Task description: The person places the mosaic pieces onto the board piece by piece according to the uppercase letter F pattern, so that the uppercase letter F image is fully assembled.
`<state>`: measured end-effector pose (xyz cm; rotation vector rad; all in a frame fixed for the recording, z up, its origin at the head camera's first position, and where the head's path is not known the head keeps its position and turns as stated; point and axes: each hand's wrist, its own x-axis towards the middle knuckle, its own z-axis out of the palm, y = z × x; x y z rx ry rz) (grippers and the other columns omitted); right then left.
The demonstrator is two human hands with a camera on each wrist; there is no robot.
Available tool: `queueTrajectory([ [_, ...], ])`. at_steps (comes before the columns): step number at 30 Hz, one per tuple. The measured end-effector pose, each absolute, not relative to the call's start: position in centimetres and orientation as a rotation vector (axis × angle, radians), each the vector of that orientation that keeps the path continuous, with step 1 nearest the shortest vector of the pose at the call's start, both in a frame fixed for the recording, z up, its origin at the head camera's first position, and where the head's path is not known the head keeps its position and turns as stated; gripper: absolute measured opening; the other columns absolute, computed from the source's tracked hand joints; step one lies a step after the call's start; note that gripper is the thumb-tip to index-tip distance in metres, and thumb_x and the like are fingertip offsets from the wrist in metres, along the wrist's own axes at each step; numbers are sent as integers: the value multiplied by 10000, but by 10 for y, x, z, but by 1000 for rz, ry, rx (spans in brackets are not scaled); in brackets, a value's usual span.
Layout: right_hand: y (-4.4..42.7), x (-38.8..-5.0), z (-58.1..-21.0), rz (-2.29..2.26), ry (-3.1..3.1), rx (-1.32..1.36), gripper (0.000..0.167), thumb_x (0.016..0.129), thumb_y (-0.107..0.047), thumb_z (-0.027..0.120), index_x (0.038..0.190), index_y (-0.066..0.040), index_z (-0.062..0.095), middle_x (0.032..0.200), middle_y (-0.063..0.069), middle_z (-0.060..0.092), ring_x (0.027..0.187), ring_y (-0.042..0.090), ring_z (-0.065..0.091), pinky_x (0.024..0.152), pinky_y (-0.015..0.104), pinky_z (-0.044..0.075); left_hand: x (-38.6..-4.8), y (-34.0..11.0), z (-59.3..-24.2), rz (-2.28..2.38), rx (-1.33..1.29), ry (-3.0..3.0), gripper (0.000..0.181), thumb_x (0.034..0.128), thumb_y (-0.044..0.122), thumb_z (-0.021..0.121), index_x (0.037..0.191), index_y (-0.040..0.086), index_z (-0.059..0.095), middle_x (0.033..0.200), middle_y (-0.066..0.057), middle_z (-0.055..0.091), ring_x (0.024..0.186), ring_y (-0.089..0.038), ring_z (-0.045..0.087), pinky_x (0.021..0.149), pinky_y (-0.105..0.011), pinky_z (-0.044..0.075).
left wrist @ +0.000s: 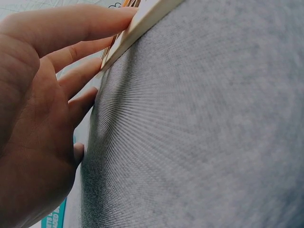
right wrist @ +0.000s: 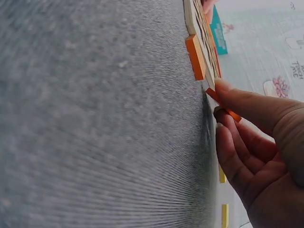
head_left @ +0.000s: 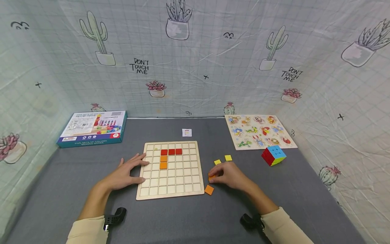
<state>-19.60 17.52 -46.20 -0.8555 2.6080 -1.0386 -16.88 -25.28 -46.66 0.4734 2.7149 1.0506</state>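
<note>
I see right hand pinching flat orange square tile; outspread left hand touching pale wooden grid board

The left hand is touching the left edge of the wooden grid board. The right hand is pinching an orange tile near the board's right edge. A box is lying at the far left corner of the table, while a picture board is lying near the far right corner.
</note>
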Motion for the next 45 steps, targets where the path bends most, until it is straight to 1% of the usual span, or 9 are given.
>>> queueTrajectory([
  [5, 173, -196, -457, -1100, 2621, -795, 204, 840, -213, 834, 1016, -110, 816, 998, 25, 809, 909, 112, 737, 771, 186, 576, -169, -252, -466, 1043, 470, 2716, 602, 837, 332, 789, 1372, 113, 620, 1671, -207, 307, 1568, -518, 126, 1149, -819, -96],
  [11, 158, -197, -446, -1149, 2616, -844, 234, 902, -182, 772, 1106, -69, 791, 1137, 79, 791, 1048, 225, 751, 829, 196, 589, -169, -252, -467, 1041, 466, 2715, 603, 839, 338, 789, 1373, 114, 618, 1673, -206, 302, 1569, -519, 123, 1150, -818, -99],
  [14, 147, -199, -445, -1164, 2597, -886, 224, 931, -133, 736, 1131, -42, 779, 1209, 126, 765, 1114, 274, 736, 820, 195, 596, -169, -252, -467, 1041, 463, 2714, 605, 838, 339, 789, 1373, 115, 618, 1674, -206, 300, 1569, -518, 122, 1149, -818, -101],
  [17, 133, -201, -443, -1191, 2583, -916, 210, 932, -86, 716, 1125, -31, 779, 1240, 147, 748, 1122, 289, 730, 798, 203, 604, -169, -253, -466, 1038, 460, 2713, 607, 835, 342, 789, 1372, 116, 619, 1674, -207, 299, 1569, -518, 122, 1149, -818, -101],
  [23, 102, -204, -442, -1239, 2553, -901, 217, 911, -66, 708, 1111, -66, 793, 1208, 102, 724, 1054, 238, 699, 742, 171, 551, -169, -253, -466, 1034, 460, 2715, 597, 839, 341, 788, 1368, 120, 623, 1676, -202, 298, 1571, -514, 120, 1155, -811, -100],
  [25, 93, -204, -444, -1240, 2545, -903, 214, 908, -68, 707, 1101, -78, 798, 1197, 87, 728, 1068, 232, 691, 707, 160, 528, -170, -253, -467, 1032, 466, 2717, 595, 838, 341, 787, 1367, 120, 623, 1675, -203, 298, 1571, -515, 121, 1153, -813, -99],
  [28, 81, -205, -446, -1227, 2534, -928, 202, 913, -68, 705, 1089, -85, 802, 1194, 77, 743, 1098, 229, 700, 707, 144, 526, -170, -254, -468, 1031, 466, 2717, 596, 839, 345, 784, 1369, 124, 623, 1676, -199, 299, 1573, -510, 120, 1156, -810, -102],
  [37, 45, -202, -454, -1229, 2501, -974, 181, 907, -66, 731, 1071, -61, 806, 1169, 86, 774, 1073, 220, 739, 764, 140, 542, -170, -254, -468, 1045, 459, 2717, 595, 833, 340, 791, 1363, 124, 628, 1671, -203, 309, 1571, -515, 122, 1150, -817, -102],
  [45, 20, -198, -458, -1173, 2605, -992, 139, 903, -99, 764, 1029, -78, 818, 1114, 60, 798, 1069, 174, 753, 853, 147, 567, -170, -253, -469, 1042, 464, 2719, 584, 850, 342, 777, 1369, 121, 622, 1676, -195, 302, 1574, -512, 116, 1156, -810, -107],
])
